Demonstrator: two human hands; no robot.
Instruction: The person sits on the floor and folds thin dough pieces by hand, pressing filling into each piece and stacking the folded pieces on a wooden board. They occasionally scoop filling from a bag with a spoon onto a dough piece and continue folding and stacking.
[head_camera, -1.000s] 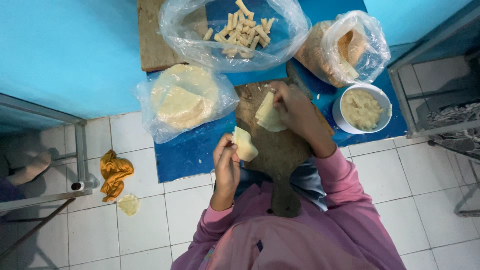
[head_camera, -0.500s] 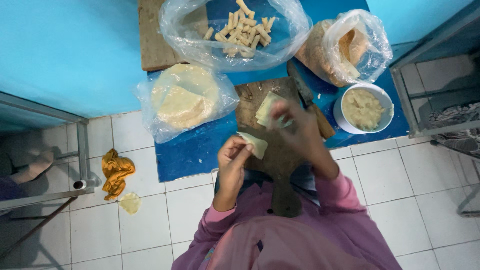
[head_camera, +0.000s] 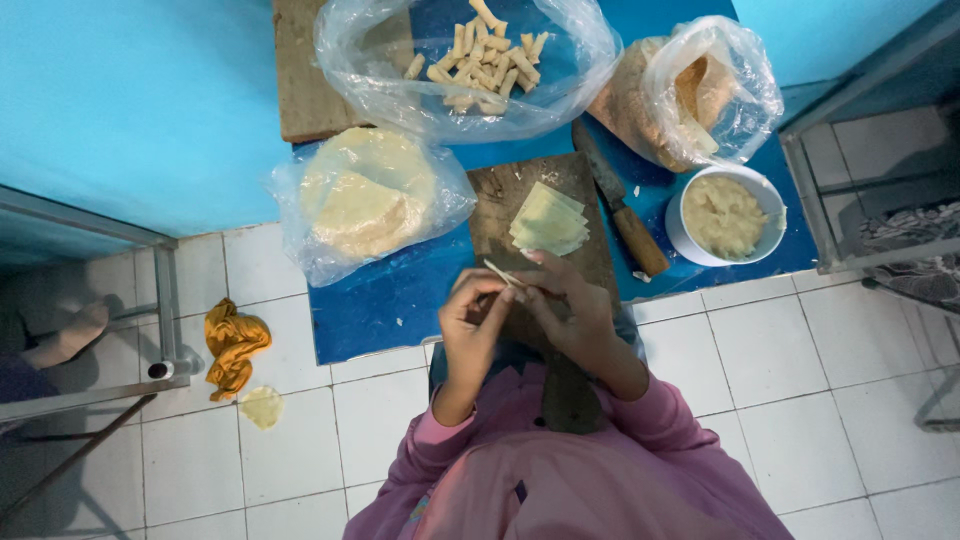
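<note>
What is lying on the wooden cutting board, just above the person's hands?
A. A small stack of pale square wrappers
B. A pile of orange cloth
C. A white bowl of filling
A: a stack of pale square wrappers lies on the wooden cutting board, just above both hands.

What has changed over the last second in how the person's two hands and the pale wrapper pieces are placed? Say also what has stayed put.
The right hand has drawn back off the wooden board, leaving a stack of wrapper squares there. It has met the left hand, and both now pinch one thin wrapper piece between them, where before each hand held its own. The bowl of filling, knife and bags have not moved.
</note>
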